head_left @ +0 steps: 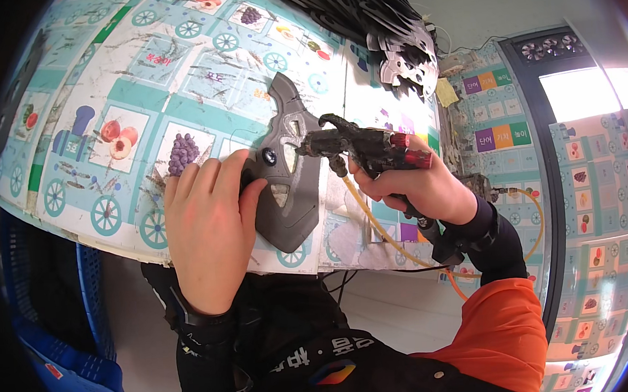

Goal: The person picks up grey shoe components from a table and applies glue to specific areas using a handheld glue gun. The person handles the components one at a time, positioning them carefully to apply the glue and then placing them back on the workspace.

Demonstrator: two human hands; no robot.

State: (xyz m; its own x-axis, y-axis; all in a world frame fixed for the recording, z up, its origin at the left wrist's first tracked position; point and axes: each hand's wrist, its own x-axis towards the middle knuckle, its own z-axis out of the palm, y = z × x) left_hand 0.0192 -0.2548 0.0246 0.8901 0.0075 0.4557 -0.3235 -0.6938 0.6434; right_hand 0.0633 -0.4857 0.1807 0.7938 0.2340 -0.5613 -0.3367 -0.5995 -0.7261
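A curved dark-grey panel, probably plastic, point(286, 208) with several cut-out openings and a round dark knob-like piece point(269, 156) lies on the table covering. At its left edge is my left hand point(211, 224), with fingers stretched forward and the thumb and index finger closed on the rim. My right hand point(421, 189) is wrapped around a black spray gun point(365, 146) with red knobs at its rear. The gun's nozzle points left, close over the panel's upper right side. A yellow hose point(373, 221) runs down from the gun.
The table point(76, 182) wears a smudged covering printed with fruit and wheels. A heap of dark curved parts point(346, 14) sits at the far side, with whitish pieces point(406, 61) beside it. Blue plastic crates point(73, 376) stand below left. An upright printed panel point(597, 236) is at right.
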